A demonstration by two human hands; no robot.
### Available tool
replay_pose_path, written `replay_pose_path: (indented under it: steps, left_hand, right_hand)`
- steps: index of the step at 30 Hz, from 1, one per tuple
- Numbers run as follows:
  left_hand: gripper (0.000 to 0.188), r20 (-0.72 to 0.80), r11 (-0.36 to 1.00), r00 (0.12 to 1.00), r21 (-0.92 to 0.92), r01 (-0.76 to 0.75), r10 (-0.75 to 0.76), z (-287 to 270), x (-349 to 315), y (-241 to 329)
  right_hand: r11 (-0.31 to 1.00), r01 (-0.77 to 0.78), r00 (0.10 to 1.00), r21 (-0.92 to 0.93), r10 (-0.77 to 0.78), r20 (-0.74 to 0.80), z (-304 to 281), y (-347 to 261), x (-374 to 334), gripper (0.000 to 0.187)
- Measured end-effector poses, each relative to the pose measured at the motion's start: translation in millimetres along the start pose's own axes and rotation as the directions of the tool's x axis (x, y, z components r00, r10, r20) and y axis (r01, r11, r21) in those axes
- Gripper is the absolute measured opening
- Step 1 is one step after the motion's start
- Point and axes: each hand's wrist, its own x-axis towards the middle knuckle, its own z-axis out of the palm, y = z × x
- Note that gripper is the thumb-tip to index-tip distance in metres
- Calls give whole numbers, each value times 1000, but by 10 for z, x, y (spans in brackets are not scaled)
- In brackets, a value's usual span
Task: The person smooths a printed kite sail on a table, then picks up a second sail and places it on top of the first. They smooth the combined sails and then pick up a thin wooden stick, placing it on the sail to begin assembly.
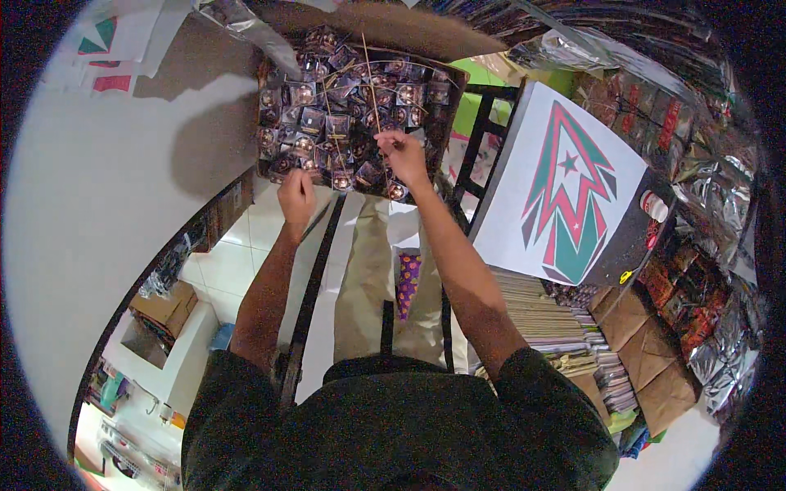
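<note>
A cardboard box (460, 98) full of small dark packets (337, 124) with a round brownish print stands in front of me. My right hand (403, 155) is over its near right part, fingers pinched on a thin light-brown stick (370, 78) that slants up toward the far side. My left hand (297, 196) is closed at the box's near left edge, next to the packets; whatever its fingers hold, if anything, is hidden. Another thin stick (332, 114) lies across the packets, with curved pale strands near it.
To the right, a white sheet with a red, green and black star design (569, 164) lies on a dark surface. A white cup-like container (653, 206) and stacked paper bundles (524, 315) are nearby. Shiny plastic-wrapped goods (712, 196) line the far right. A grey wall stands left.
</note>
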Motion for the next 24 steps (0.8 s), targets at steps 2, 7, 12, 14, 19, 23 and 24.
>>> replay_pose_path:
  steps: [2, 7, 12, 14, 19, 23, 24]
  left_hand:
    - [13, 49, 979, 984, -119, -165, 171, -13, -8, 166]
    - [23, 239, 924, 967, -344, 167, -86, 126, 300, 923]
    - [56, 535, 226, 627, -631, 742, -566, 507, 844, 787]
    - [57, 587, 48, 679, -740, 671, -441, 594, 1053, 700]
    - [51, 584, -152, 659, -791, 592, -473, 637, 1388, 828]
    - [39, 554, -127, 671, -809, 574, -493, 637, 1475, 770]
    - [39, 556, -142, 674, -811, 567, -487, 645, 1483, 710]
  right_hand:
    - [1000, 10, 1000, -25, -10, -15, -13, -32, -39, 12]
    - [997, 24, 999, -69, -26, -31, 28, 66, -92, 12]
    - [988, 92, 994, -125, -84, 68, 24, -136, -283, 17]
    - [996, 76, 995, -44, -73, 72, 53, -151, -338, 19]
    - [998, 56, 983, 20, -59, 173, 47, -2, -327, 25]
    - [942, -302, 913, 146, 242, 327, 3, -31, -269, 37]
    - [916, -340, 909, 211, 263, 323, -3, -86, -278, 41]
